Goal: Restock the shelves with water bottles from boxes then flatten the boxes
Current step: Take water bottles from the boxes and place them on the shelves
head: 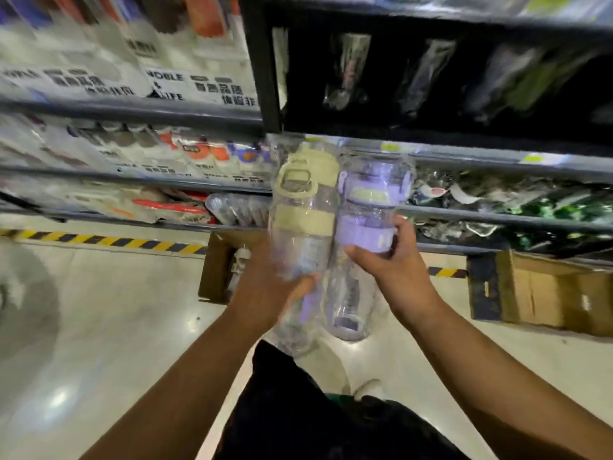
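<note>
Mid-restock: my left hand grips a clear yellow-lidded plastic bottle and my right hand a clear purple-lidded plastic bottle, held side by side before the grey metal shelf. Next, I judge, comes standing both upright there.

The green-lidded bottle in my left hand hides much of the box behind it; packets left of it blur.

Shop aisle, stocked shelves, cardboard boxes

Grey metal shelves fill the view ahead, a yellow-and-black hazard stripe runs along their foot, and below them the pale glossy floor throws back bright glints of light.
</note>
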